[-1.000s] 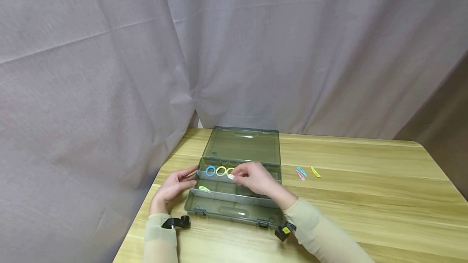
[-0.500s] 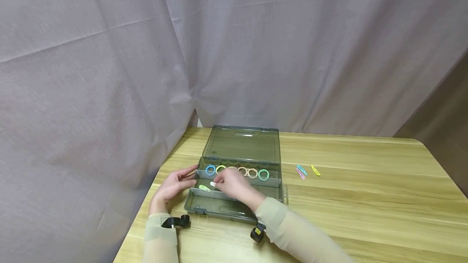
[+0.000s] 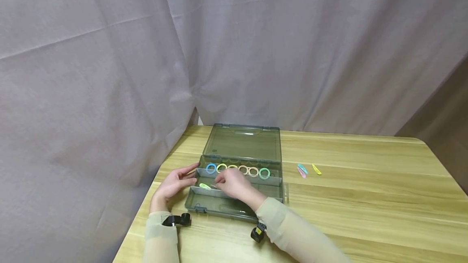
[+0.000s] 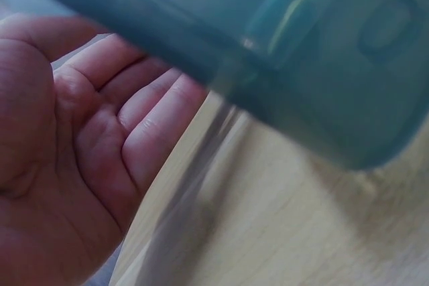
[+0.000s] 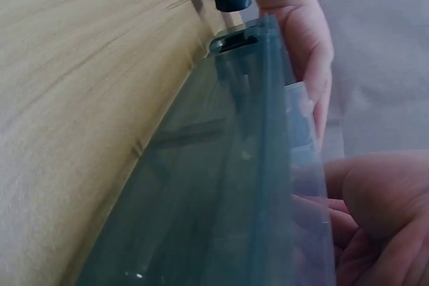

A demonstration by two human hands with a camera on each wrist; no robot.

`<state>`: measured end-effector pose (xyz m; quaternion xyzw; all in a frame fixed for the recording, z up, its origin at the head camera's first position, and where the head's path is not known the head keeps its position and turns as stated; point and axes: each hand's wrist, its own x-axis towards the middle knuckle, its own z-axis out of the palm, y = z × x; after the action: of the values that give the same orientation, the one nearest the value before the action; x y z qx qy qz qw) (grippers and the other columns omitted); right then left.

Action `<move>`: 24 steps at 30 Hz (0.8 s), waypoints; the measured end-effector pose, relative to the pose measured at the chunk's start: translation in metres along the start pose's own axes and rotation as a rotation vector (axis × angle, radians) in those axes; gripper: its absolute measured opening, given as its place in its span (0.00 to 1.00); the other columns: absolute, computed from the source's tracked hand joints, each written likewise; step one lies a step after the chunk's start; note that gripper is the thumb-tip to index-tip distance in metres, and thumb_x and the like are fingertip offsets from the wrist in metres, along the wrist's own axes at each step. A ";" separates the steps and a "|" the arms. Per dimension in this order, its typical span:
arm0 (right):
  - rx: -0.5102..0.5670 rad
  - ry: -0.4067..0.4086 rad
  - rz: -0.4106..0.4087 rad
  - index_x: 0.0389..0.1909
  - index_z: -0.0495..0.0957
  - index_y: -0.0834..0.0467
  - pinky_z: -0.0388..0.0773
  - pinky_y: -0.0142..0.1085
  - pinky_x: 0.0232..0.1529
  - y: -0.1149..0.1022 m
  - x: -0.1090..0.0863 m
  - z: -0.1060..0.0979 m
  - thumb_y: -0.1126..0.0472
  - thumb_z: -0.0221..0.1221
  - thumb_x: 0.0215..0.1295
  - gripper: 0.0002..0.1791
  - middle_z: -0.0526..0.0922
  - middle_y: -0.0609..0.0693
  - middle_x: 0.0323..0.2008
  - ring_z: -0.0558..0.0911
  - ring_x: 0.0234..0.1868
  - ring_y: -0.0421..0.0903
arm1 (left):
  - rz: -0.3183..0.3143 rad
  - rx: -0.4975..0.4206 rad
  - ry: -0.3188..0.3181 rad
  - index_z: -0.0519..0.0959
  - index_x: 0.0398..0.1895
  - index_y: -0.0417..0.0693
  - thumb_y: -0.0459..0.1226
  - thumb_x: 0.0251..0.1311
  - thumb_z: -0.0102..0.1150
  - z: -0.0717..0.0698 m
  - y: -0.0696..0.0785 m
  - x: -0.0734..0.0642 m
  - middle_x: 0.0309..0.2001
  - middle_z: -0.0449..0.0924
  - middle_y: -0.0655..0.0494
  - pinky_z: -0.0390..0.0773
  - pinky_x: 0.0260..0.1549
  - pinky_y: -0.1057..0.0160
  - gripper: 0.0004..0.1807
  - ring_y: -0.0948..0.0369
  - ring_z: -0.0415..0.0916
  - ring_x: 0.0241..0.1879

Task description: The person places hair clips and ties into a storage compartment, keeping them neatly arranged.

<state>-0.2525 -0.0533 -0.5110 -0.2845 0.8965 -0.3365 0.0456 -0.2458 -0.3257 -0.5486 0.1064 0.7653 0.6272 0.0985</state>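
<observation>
A translucent dark green divided box (image 3: 219, 205) lies with its lid (image 3: 243, 143) folded back. My left hand (image 3: 176, 182) rests against the box's left end, fingers extended and thumb at the rim. In the left wrist view its palm shows beside the box wall. My right hand (image 3: 235, 184) reaches into the middle compartment, thumb and index finger together on a small hair clip (image 3: 214, 186), of which only a thin sliver shows. Just left of it lies a light green hair clip (image 3: 204, 186). The right wrist view shows the right fingers partly behind the clear divider (image 5: 307, 165).
Several ring-shaped hair ties stand in a row in the back compartment, from a blue one (image 3: 211, 168) to a green one (image 3: 264, 173). On the wooden table (image 3: 365, 182), right of the box, lie blue (image 3: 302, 168), pink (image 3: 301, 172) and yellow (image 3: 316, 169) hair clips.
My right hand has moved left from above the divider into the middle compartment with the white hair clip, uncovering more hair ties. The clip is now mostly hidden. My left hand stays put.
</observation>
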 end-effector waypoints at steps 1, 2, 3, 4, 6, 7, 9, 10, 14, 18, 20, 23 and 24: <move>-0.012 -0.001 0.004 0.42 0.92 0.60 0.87 0.37 0.45 0.000 -0.001 -0.002 0.64 0.70 0.66 0.07 0.93 0.48 0.36 0.90 0.38 0.43 | 0.001 -0.004 -0.003 0.65 0.79 0.32 0.28 0.70 0.65 0.000 0.000 0.000 0.79 0.62 0.37 0.71 0.69 0.65 0.36 0.39 0.64 0.75; -0.021 0.001 0.005 0.43 0.93 0.59 0.87 0.37 0.45 0.000 -0.001 -0.004 0.63 0.70 0.66 0.07 0.93 0.47 0.36 0.90 0.39 0.43 | -0.001 -0.007 -0.003 0.65 0.79 0.33 0.28 0.70 0.65 0.000 0.000 0.000 0.79 0.62 0.38 0.71 0.70 0.64 0.36 0.39 0.64 0.76; -0.025 0.002 0.009 0.44 0.93 0.58 0.87 0.37 0.45 0.001 -0.002 -0.005 0.63 0.70 0.66 0.08 0.93 0.47 0.36 0.90 0.39 0.43 | -0.002 -0.009 -0.001 0.65 0.79 0.33 0.27 0.70 0.65 0.000 0.000 0.000 0.79 0.62 0.38 0.71 0.70 0.63 0.36 0.39 0.64 0.76; -0.025 0.005 0.010 0.44 0.92 0.58 0.87 0.38 0.44 0.001 -0.002 -0.006 0.62 0.70 0.66 0.08 0.93 0.46 0.36 0.90 0.39 0.43 | -0.004 -0.015 0.002 0.66 0.79 0.34 0.27 0.69 0.65 0.000 0.000 0.000 0.79 0.62 0.38 0.70 0.71 0.62 0.36 0.39 0.64 0.76; -0.023 0.009 0.012 0.44 0.92 0.58 0.87 0.37 0.44 0.002 -0.004 -0.008 0.62 0.70 0.66 0.09 0.93 0.46 0.36 0.90 0.39 0.42 | -0.005 -0.018 0.002 0.66 0.79 0.34 0.26 0.70 0.64 0.000 0.000 0.000 0.79 0.62 0.39 0.69 0.72 0.61 0.36 0.39 0.63 0.76; -0.021 0.011 0.011 0.44 0.92 0.59 0.87 0.38 0.44 0.002 -0.004 -0.009 0.63 0.70 0.66 0.09 0.93 0.46 0.35 0.90 0.38 0.42 | -0.005 -0.019 0.004 0.66 0.79 0.33 0.26 0.70 0.64 0.001 0.000 -0.001 0.79 0.62 0.39 0.69 0.72 0.61 0.36 0.39 0.63 0.76; -0.014 0.009 0.008 0.44 0.92 0.60 0.87 0.38 0.44 0.004 -0.006 -0.008 0.63 0.71 0.65 0.08 0.93 0.47 0.35 0.90 0.38 0.43 | -0.006 -0.019 0.003 0.65 0.79 0.33 0.26 0.70 0.64 0.001 0.000 -0.001 0.79 0.62 0.39 0.69 0.72 0.61 0.36 0.39 0.63 0.76; -0.013 0.009 0.003 0.43 0.92 0.60 0.87 0.38 0.44 0.005 -0.006 -0.008 0.64 0.71 0.65 0.08 0.93 0.47 0.35 0.91 0.38 0.43 | -0.006 -0.019 0.001 0.65 0.79 0.33 0.26 0.70 0.64 0.001 0.000 -0.001 0.79 0.62 0.38 0.69 0.72 0.61 0.36 0.39 0.64 0.76; -0.012 0.010 0.000 0.43 0.92 0.60 0.87 0.38 0.43 0.006 -0.007 -0.008 0.64 0.71 0.64 0.08 0.93 0.48 0.35 0.91 0.38 0.44 | -0.002 -0.008 -0.001 0.65 0.79 0.33 0.26 0.70 0.64 0.001 -0.001 -0.001 0.79 0.62 0.38 0.70 0.70 0.63 0.35 0.40 0.65 0.75; -0.011 0.017 -0.001 0.43 0.92 0.60 0.87 0.37 0.44 0.007 -0.008 -0.011 0.64 0.71 0.64 0.08 0.93 0.48 0.35 0.91 0.38 0.44 | -0.001 -0.012 -0.002 0.65 0.79 0.32 0.27 0.70 0.65 0.001 -0.001 -0.001 0.79 0.62 0.38 0.70 0.70 0.64 0.36 0.39 0.64 0.75; -0.007 0.021 -0.006 0.43 0.92 0.60 0.87 0.37 0.44 0.008 -0.009 -0.014 0.65 0.71 0.64 0.08 0.93 0.47 0.35 0.91 0.38 0.43 | 0.002 -0.014 -0.004 0.65 0.79 0.32 0.28 0.69 0.66 0.001 0.000 -0.001 0.79 0.62 0.38 0.70 0.70 0.65 0.37 0.39 0.64 0.76; 0.018 0.018 -0.003 0.45 0.92 0.59 0.87 0.38 0.43 0.011 -0.010 -0.019 0.64 0.71 0.66 0.08 0.92 0.47 0.36 0.90 0.38 0.43 | 0.002 -0.015 -0.004 0.65 0.79 0.32 0.28 0.69 0.66 0.001 0.000 -0.001 0.80 0.61 0.39 0.71 0.69 0.66 0.37 0.39 0.63 0.76; 0.031 0.014 0.001 0.45 0.92 0.59 0.87 0.38 0.43 0.012 -0.010 -0.021 0.64 0.70 0.67 0.08 0.92 0.47 0.36 0.90 0.38 0.43 | 0.003 -0.014 -0.004 0.65 0.79 0.32 0.28 0.69 0.66 0.001 0.000 -0.001 0.80 0.61 0.39 0.71 0.69 0.66 0.37 0.39 0.63 0.76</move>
<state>-0.2558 -0.0282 -0.5038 -0.2811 0.8916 -0.3523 0.0441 -0.2444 -0.3254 -0.5490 0.1081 0.7605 0.6325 0.0996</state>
